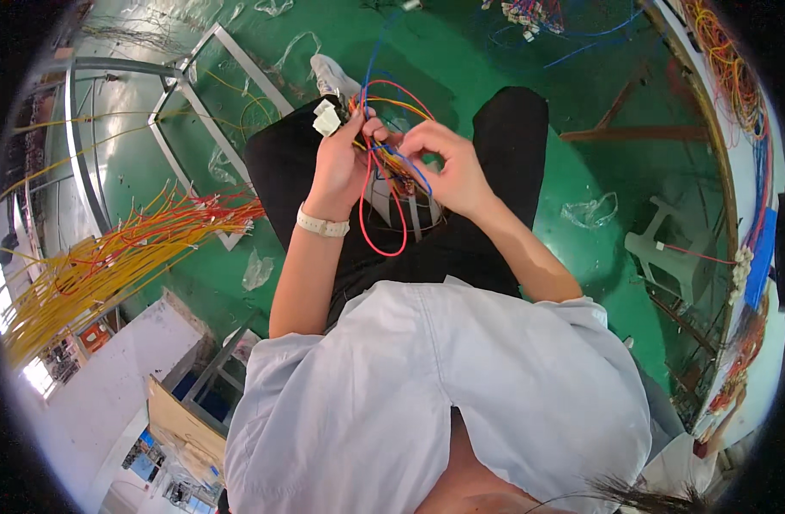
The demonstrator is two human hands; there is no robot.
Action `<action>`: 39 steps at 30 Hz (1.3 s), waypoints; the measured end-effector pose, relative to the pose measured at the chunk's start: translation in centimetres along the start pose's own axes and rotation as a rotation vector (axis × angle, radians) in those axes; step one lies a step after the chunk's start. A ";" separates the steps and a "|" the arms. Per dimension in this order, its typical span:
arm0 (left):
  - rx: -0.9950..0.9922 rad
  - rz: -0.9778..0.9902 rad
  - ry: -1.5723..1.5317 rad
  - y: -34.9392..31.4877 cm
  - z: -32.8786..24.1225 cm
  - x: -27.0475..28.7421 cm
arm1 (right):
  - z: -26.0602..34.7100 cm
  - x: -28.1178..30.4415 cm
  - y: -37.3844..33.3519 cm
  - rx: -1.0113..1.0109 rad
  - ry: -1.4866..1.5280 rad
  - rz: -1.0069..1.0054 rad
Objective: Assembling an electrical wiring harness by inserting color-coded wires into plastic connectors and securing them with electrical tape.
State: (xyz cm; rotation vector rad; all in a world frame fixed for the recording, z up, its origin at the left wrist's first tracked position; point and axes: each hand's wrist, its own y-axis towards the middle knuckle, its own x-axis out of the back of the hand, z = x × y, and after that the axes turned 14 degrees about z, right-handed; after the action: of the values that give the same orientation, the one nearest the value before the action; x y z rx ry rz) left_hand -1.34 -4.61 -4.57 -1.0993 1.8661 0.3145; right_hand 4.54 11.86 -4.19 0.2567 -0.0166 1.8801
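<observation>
Over my lap, my left hand [345, 158] is closed around a bundle of coloured wires. White connectors [326, 118] stick out past its fingers on the left side. A red wire loop [386, 254] hangs below the hands, and a blue wire [369, 70] runs up and away from the bundle. My right hand [451, 164] is closed at the bundle's right side, its thumb and fingers pinched together on the wires. Which single wire lies between those fingertips is hidden. More red, yellow and blue wires spread under both hands.
A thick sheaf of yellow and red wires [127, 248] lies at left, beside a metal frame [206, 103]. A grey plastic stool [674, 248] stands at right, near a board edge hung with wires [727, 51]. Clear plastic bags [591, 211] litter the green floor.
</observation>
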 end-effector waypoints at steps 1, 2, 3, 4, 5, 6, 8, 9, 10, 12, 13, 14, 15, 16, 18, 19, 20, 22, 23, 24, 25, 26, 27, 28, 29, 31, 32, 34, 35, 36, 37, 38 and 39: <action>-0.001 -0.012 -0.006 -0.1 -0.1 -0.5 | -0.1 -0.2 0.2 0.065 -0.038 -0.027; -0.012 0.002 -0.039 -0.1 -0.1 -0.6 | 0.0 -0.3 0.1 0.063 -0.038 -0.031; -0.008 0.002 -0.038 -0.1 0.0 -0.7 | 0.2 -0.3 -0.1 0.094 -0.117 -0.018; -0.009 0.006 -0.028 0.0 0.0 -0.7 | 0.5 -0.4 0.0 0.126 -0.198 -0.006; -0.010 0.009 -0.018 0.0 0.0 -0.8 | 0.0 -0.7 0.3 0.102 -0.234 -0.051; -0.009 0.010 -0.016 0.0 0.0 -1.0 | 0.1 -1.1 0.3 0.102 -0.233 -0.054; -0.032 -0.043 -0.037 -0.1 -0.1 -1.6 | 0.8 -1.3 0.6 0.029 -0.228 -0.159; -0.065 -0.040 -0.016 -0.1 0.0 -1.9 | 1.2 -1.1 0.7 0.031 -0.225 -0.158; -0.066 -0.041 -0.015 -0.2 -0.1 -2.0 | 1.8 -0.9 0.9 -0.011 -0.224 -0.143; -0.104 -0.077 0.033 -0.3 -0.2 -2.1 | 2.1 -1.0 1.2 -0.052 -0.223 -0.128; -0.100 -0.076 0.033 -0.4 -0.1 -2.2 | 2.1 -1.1 1.3 -0.032 -0.255 -0.131; -0.125 -0.068 0.054 -0.4 -0.1 -2.4 | 2.0 -1.1 1.5 -0.012 -0.288 -0.134; -0.150 -0.059 0.074 -0.4 0.0 -2.5 | 2.0 -1.0 1.6 -0.014 -0.289 -0.137; -0.172 -0.021 0.063 -0.4 -0.1 -2.6 | 1.9 -1.1 1.7 -0.065 -0.261 -0.134; -0.162 -0.030 0.085 -0.6 -0.1 -3.0 | 1.9 -0.9 1.8 -0.116 -0.234 -0.130; -0.156 -0.042 0.106 -0.8 -0.2 -3.4 | 1.8 -0.8 1.7 -0.139 -0.137 -0.103; -0.156 -0.043 0.105 -0.8 -0.3 -3.6 | 1.8 -0.6 1.6 -0.162 -0.040 -0.075; -0.169 -0.008 0.064 -0.9 -0.4 -3.7 | 2.2 -0.1 0.9 -0.224 -0.017 0.060; -0.187 0.031 0.031 -0.7 -0.6 -2.8 | 2.6 0.2 0.5 -0.284 0.006 0.194; -0.188 0.055 0.045 -0.9 -0.9 -2.4 | 3.2 0.3 0.0 -0.239 -0.129 0.257; -0.187 0.082 0.056 -0.9 -1.1 -2.4 | 3.3 0.5 -0.6 -0.241 -0.131 0.258; -0.159 0.053 0.022 -0.9 -1.1 -2.4 | 3.3 0.6 -1.0 -0.219 -0.180 0.261; -0.160 0.053 0.020 -0.8 -1.1 -2.2 | 3.3 0.9 -1.4 -0.197 -0.229 0.264; -0.147 0.073 -0.029 -0.9 -1.1 -1.9 | 3.4 1.4 -1.3 -0.161 -0.199 0.296; -0.135 0.092 -0.078 -0.8 -1.1 -1.5 | 3.6 1.6 -1.3 -0.160 -0.198 0.298; -0.152 0.092 -0.117 -0.6 -1.2 -1.1 | 4.5 2.1 -1.4 -0.082 0.215 0.191; -0.167 0.095 -0.156 -0.4 -1.2 -1.1 | 4.0 2.1 -2.0 0.025 0.385 0.219; -0.156 0.133 -0.199 -0.2 -1.5 -0.7 | 4.3 2.9 -2.7 0.064 0.335 0.364; -0.115 0.161 -0.259 -0.2 -1.6 -0.6 | 4.2 2.2 -3.1 0.086 0.364 0.287; -0.072 0.189 -0.319 -0.2 -1.7 -0.5 | 3.9 2.3 -3.3 0.020 0.536 0.261; -0.069 0.189 -0.320 -0.2 -1.8 -0.5 | 3.7 2.6 -3.7 -0.046 0.707 0.232; -0.018 0.207 -0.302 -0.3 -1.9 -0.6 | 3.2 3.1 -3.5 0.012 0.739 0.118; 0.034 0.225 -0.285 -0.3 -1.9 -0.7 | 2.9 3.8 -3.5 -0.006 0.764 0.077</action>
State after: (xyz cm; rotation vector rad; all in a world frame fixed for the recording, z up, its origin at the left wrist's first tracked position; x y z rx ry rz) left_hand -2.07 -5.51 -2.90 -0.7771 1.7317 0.5377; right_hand 7.20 16.09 -1.04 -0.4806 0.4907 1.9471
